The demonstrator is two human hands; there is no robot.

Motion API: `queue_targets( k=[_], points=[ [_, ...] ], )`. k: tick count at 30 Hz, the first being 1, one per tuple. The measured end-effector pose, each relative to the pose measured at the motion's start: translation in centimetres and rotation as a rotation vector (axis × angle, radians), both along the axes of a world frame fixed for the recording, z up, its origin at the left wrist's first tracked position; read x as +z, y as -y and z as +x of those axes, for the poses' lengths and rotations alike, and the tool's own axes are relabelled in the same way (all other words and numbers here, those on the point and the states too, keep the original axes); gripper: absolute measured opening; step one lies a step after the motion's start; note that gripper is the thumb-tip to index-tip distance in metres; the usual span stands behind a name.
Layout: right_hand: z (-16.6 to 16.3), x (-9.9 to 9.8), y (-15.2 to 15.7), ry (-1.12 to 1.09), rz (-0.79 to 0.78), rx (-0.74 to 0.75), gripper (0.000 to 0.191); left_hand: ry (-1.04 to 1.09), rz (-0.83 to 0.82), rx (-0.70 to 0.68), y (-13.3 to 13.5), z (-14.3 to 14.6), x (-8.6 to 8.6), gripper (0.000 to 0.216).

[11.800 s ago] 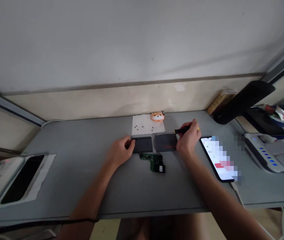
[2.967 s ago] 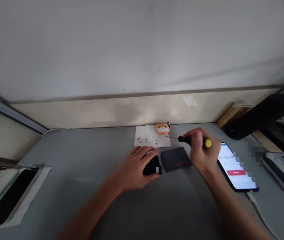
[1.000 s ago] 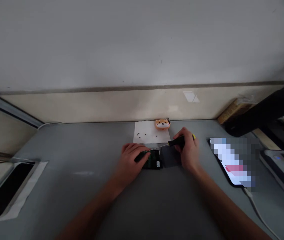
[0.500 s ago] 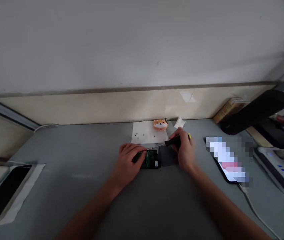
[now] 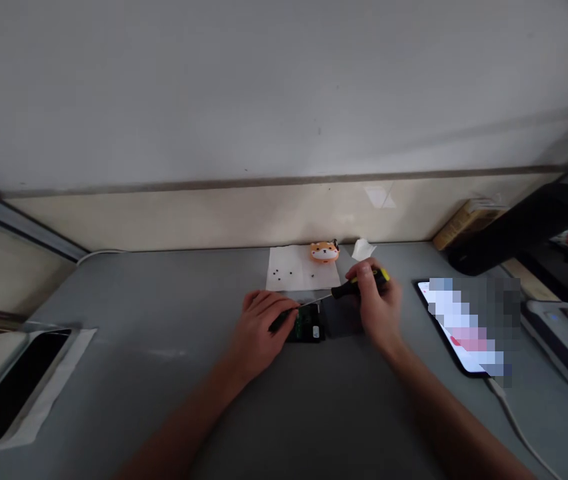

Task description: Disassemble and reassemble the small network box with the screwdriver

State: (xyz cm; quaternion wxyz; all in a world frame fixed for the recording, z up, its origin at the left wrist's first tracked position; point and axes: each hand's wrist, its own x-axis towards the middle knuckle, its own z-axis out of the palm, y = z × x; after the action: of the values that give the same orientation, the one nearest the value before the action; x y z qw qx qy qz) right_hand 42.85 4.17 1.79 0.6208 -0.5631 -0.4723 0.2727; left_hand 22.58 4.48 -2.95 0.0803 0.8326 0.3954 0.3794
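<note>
My right hand [image 5: 379, 300] is closed around the black and yellow handle of a screwdriver [image 5: 347, 289]. Its thin metal shaft slants left and down to the fingertips of my left hand [image 5: 264, 327]. Those fingers grip the left side of a small dark device [image 5: 317, 332] with a green circuit board [image 5: 305, 320] and a white label. Where the screwdriver's tip meets the device is hidden by my left fingers. Just right of the device lies a dark flat panel [image 5: 341, 319], partly behind my right hand.
Several tiny screws lie on a white paper [image 5: 281, 260] by the wall, with an orange animal-face case [image 5: 325, 252] on its right part. A crumpled tissue [image 5: 363, 249], a lit phone [image 5: 457, 333] on a cable, a power strip [image 5: 559, 340] and a black cylinder [image 5: 524, 230] stand to the right.
The view has shifted slightly, so everything sits a little further right and lower. My right hand has turned on the screwdriver handle, with more of its yellow end showing. My left hand keeps its grip.
</note>
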Motion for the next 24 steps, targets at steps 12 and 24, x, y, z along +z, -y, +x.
queue_targets(
  k=[12,24],
  points=[
    [-0.1,-0.1,0.5,0.165,0.087,0.023,0.053,-0.008,-0.131,-0.075,0.0,-0.4,-0.2,0.022],
    [1.3,-0.7,0.7,0.057,0.268,-0.305,0.050,-0.234,-0.273,-0.188,0.1,-0.4,-0.4,0.065]
  ],
)
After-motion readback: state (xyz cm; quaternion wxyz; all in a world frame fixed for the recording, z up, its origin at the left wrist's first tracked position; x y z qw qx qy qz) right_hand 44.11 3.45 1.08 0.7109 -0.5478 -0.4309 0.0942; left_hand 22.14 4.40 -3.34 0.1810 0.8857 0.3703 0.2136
